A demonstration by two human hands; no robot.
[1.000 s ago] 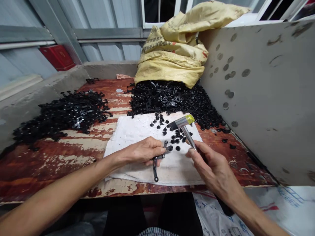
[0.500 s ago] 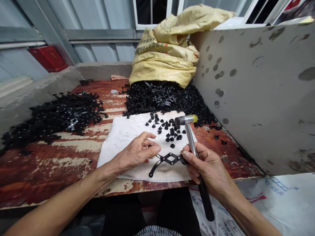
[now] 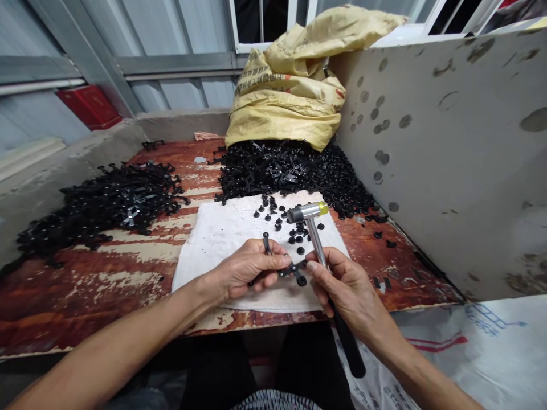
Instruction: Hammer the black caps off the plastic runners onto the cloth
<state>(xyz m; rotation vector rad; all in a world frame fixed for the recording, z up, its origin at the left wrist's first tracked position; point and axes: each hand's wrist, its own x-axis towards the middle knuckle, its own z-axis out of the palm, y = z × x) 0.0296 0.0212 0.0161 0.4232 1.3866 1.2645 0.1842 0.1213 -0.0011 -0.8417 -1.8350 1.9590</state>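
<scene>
While gripped from both sides: black linkage (image 3: 294,267), flat arms joined at pivots, held just above the near part of the white cloth (image 3: 222,228), between the two hands.
Left hand (image 3: 243,270): curled shut around the left part of the linkage, thumb on top, with one arm end poking up past the knuckles; probably gripped so to steady the piece.
Right hand (image 3: 348,287): closed around the shaft of the hammer (image 3: 305,212), thumb and forefinger pinched on the right end of the linkage at once; apparently to keep the tool ready without laying it down.
Hammer: metal head with a yellow face, tilted up and away over the cloth, black grip trailing past the near edge of the worn red table (image 3: 106,273), clear of the linkage.
Loose black studs (image 3: 280,219): scattered on the far half of the cloth, just beyond the hands, within easy reach.
Cloth: spread flat on the table, likely as padding and to stop small parts rolling.
Left heap (image 3: 106,199): tangled black linkages, well apart from the cloth.
Back heap (image 3: 299,168): black parts spilling from under the yellow sack (image 3: 290,91), reaching the cloth's far edge.
Grey board (image 3: 427,142): upright along the right side, walling in the heap.
</scene>
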